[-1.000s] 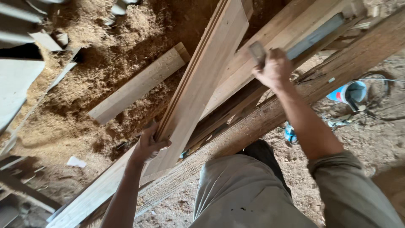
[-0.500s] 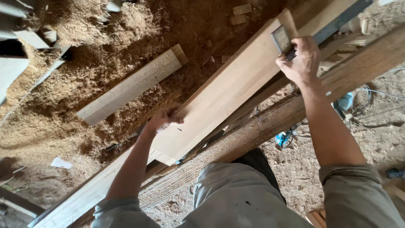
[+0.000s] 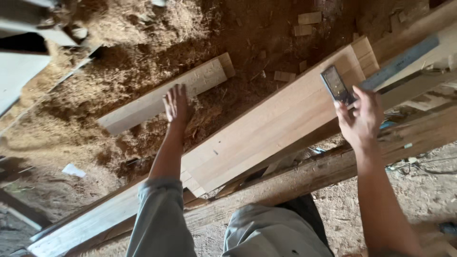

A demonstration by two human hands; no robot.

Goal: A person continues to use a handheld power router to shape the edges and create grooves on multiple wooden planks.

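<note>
A wide pale plank (image 3: 276,124) lies flat and slanted across the heavy timbers in front of me. My left hand (image 3: 177,104) hovers open with fingers spread, off the plank's left side and above the sawdust, holding nothing. My right hand (image 3: 362,119) is raised over the plank's far right end and grips a try square (image 3: 337,85) by its dark stock. The square's long metal blade (image 3: 400,61) points up to the right.
A shorter board (image 3: 157,97) lies on the sawdust heap (image 3: 71,128) to the left. A thick rough beam (image 3: 314,173) runs under the plank near my legs. Small wood offcuts (image 3: 308,19) are scattered at the top. Grey boards (image 3: 19,71) are stacked at the far left.
The plank, tipped on edge under my left hand a second ago, now lies flat. My left hand has let go and lifted away to the left. The right hand still carries the square.
</note>
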